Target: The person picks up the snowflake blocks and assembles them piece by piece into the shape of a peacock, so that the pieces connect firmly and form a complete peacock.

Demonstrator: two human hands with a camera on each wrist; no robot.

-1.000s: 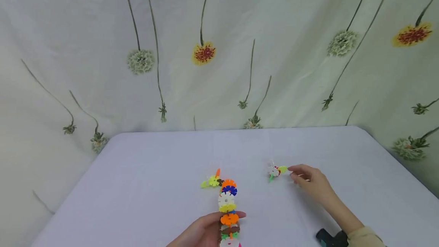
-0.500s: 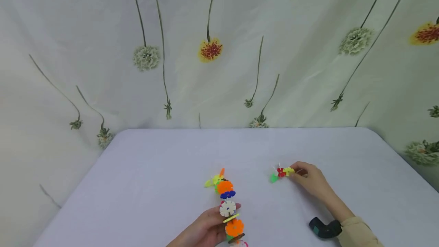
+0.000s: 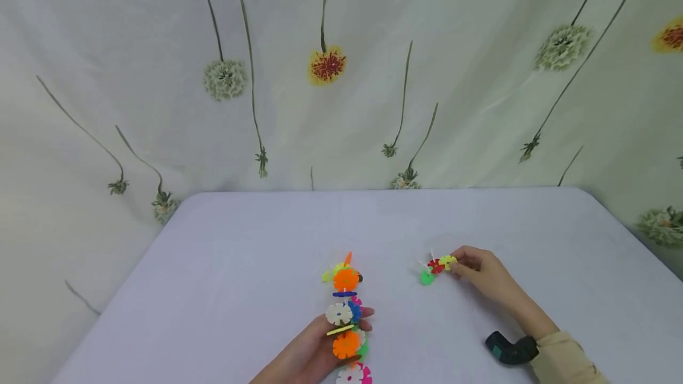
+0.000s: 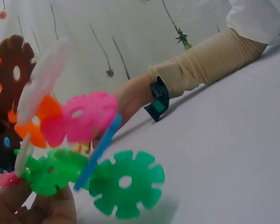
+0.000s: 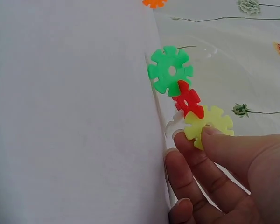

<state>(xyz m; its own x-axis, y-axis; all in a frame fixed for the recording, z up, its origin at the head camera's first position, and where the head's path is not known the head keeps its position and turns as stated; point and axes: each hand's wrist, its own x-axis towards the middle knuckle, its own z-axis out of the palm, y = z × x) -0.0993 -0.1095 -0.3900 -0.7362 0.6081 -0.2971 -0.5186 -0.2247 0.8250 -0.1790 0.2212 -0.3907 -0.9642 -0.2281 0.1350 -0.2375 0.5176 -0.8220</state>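
- Fingers of the right hand (image 3: 482, 271) pinch the yellow disc (image 5: 209, 124) at one end of a small cluster of toy discs (image 3: 436, 266), thumb and forefinger closed on its edge.
- That small cluster is a short run of a yellow disc, a red disc (image 5: 188, 100) and a green disc (image 5: 170, 70), slotted one into the next; a white piece sits behind them, mostly hidden.
- It lies on the right part of the table (image 3: 240, 242), well apart from the long chain.
- Left hand (image 3: 312, 354) holds a long chain of toy discs (image 3: 345, 313) near the front edge of the table, fingers curled round its lower part.
- The long chain runs away from the person, with orange, white, blue, pink and green discs; its far end has an orange disc (image 3: 345, 279) and a small yellow-green piece beside it.
- In the left wrist view a pink disc (image 4: 81, 123) and a green disc (image 4: 126, 183) fill the frame, blurred at close range.
- A dark band (image 3: 509, 350) sits on the right wrist, just above a beige sleeve (image 3: 562, 363).
- Behind the table hangs a pale curtain (image 3: 341, 76) printed with long-stemmed flowers.
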